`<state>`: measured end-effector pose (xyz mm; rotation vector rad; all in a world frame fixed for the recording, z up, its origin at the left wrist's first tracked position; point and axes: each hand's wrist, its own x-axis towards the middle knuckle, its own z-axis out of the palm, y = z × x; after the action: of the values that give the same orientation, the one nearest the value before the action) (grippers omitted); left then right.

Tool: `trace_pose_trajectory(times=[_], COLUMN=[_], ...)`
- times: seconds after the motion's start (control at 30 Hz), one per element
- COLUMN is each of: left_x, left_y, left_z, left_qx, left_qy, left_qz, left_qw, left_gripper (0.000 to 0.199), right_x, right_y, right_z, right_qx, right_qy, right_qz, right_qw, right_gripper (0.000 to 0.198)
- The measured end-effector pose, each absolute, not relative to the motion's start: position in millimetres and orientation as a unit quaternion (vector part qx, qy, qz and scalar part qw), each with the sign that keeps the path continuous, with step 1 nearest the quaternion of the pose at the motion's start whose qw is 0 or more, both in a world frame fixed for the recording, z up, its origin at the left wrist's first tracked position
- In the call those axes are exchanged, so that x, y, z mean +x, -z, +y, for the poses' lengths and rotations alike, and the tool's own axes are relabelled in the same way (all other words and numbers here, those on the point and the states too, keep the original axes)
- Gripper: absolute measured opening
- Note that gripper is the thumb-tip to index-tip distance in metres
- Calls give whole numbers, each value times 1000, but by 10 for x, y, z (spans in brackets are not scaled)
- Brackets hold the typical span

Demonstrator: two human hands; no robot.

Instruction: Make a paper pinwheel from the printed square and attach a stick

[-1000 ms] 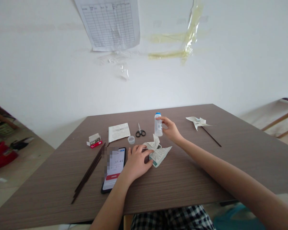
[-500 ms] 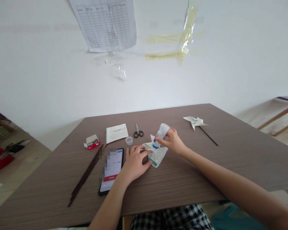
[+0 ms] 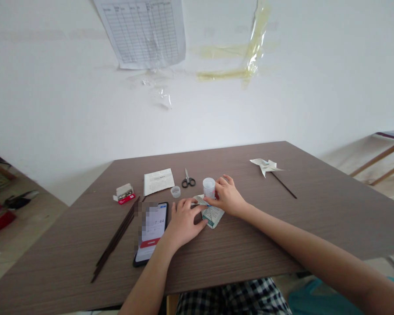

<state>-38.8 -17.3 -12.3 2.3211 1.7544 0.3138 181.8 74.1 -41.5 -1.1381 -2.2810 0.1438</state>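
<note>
My right hand [image 3: 227, 197] grips a small white glue bottle [image 3: 209, 187] turned upside down, its tip pressed onto a folded printed paper [image 3: 212, 214] on the brown table [image 3: 315, 227]. My left hand [image 3: 183, 222] lies flat on the table, fingertips pinning the paper's left side. The bottle's clear cap [image 3: 175, 191] sits just beyond my left hand. A finished paper pinwheel [image 3: 265, 166] on a dark stick lies at the far right.
A phone [image 3: 152, 232] with a lit screen lies by my left wrist, with several dark sticks [image 3: 116, 238] to its left. Farther back are a small red and white box [image 3: 124, 193], a printed sheet [image 3: 158, 181] and black scissors [image 3: 188, 180]. A wall stands behind the table.
My right hand tipped the glue bottle from upright in the air to upside down and lowered it onto the folded paper. My left hand stayed on the paper.
</note>
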Motion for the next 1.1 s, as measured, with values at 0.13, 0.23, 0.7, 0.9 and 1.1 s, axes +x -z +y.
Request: trace_pose_trajectory(times=[0.13,0.23,0.7,0.9,1.1], left_x=[-378,-371,-376,-364,-374], left_y=[93,61,47,19,42], left_z=[-177,-187,-187,-198,-188], left_qx=[789,789,787,784,787], left_qy=[-86,-80,-74,-71,-81], left_qz=[598,598,601,605,600], left_qw=[113,116,114,120,118], left_gripper=[44,45,45,45,45], right_x=[1863,1944,2203,2281,2267], right_y=[483,502,365,369,439], right_z=[778,823,898,942,1064], right_qx=[-436,-439,-387,-432,-434], right_qy=[-110,-197,-190,-113,-115], right_qz=[-825,-760,-760,-784,-802], right_qw=[343,437,486,430,393], right_gripper=[34,34,53,78,68])
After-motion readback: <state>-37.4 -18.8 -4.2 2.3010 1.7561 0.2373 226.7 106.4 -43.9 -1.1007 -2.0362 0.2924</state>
